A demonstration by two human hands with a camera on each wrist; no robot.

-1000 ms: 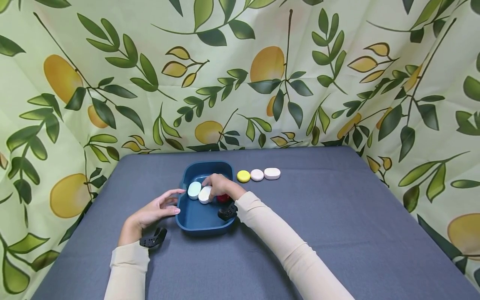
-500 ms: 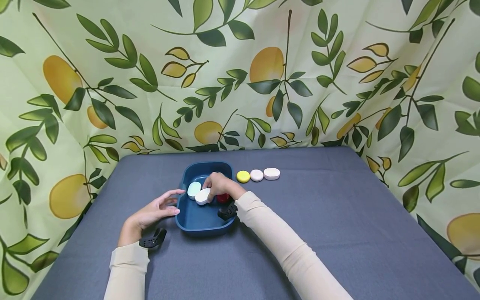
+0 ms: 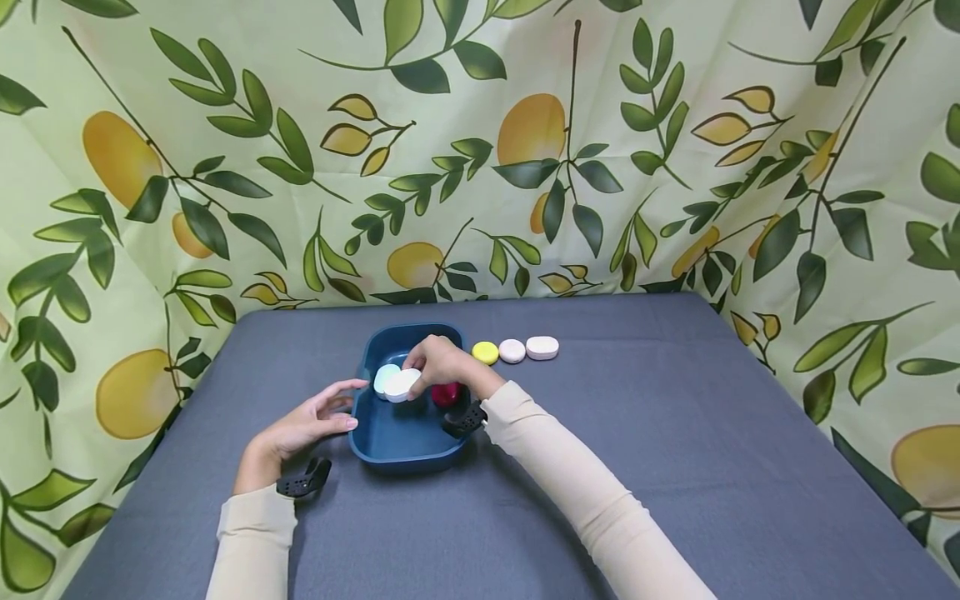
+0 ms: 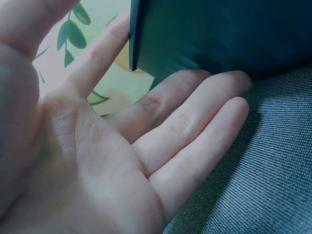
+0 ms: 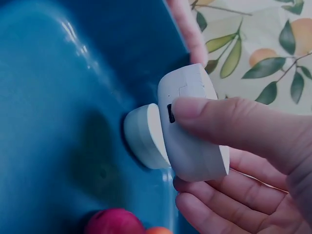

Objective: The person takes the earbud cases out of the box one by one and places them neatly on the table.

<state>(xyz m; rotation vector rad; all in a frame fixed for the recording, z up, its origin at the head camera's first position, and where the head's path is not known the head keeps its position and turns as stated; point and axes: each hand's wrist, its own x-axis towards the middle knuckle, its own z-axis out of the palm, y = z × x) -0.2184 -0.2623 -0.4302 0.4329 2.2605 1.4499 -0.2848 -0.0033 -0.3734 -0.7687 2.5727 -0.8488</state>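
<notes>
My right hand (image 3: 442, 364) pinches a white earbud case (image 5: 190, 131) between thumb and fingers, above the floor of the blue bin (image 3: 408, 459). A small dark port shows beside the thumb in the right wrist view. Just behind the case, a pale mint oval piece (image 5: 142, 136) lies in the bin, partly covered by it. A dark red round thing (image 3: 446, 395) sits in the bin beneath my right wrist. My left hand (image 3: 307, 423) rests with loosely spread fingers against the bin's left side; its fingertips (image 4: 236, 83) are at the wall.
To the right of the bin, a yellow round piece (image 3: 485, 352), a pale pink round piece (image 3: 512, 351) and a white oval piece (image 3: 542, 347) stand in a row on the dark grey cloth (image 3: 637, 433). An orange thing (image 5: 159, 230) shows partly in the bin. Patterned fabric (image 3: 480, 150) hangs behind.
The white earbud case has risen in my right hand and shifted slightly left, now overlapping the mint piece from the head view. My left hand has stayed at the bin.
</notes>
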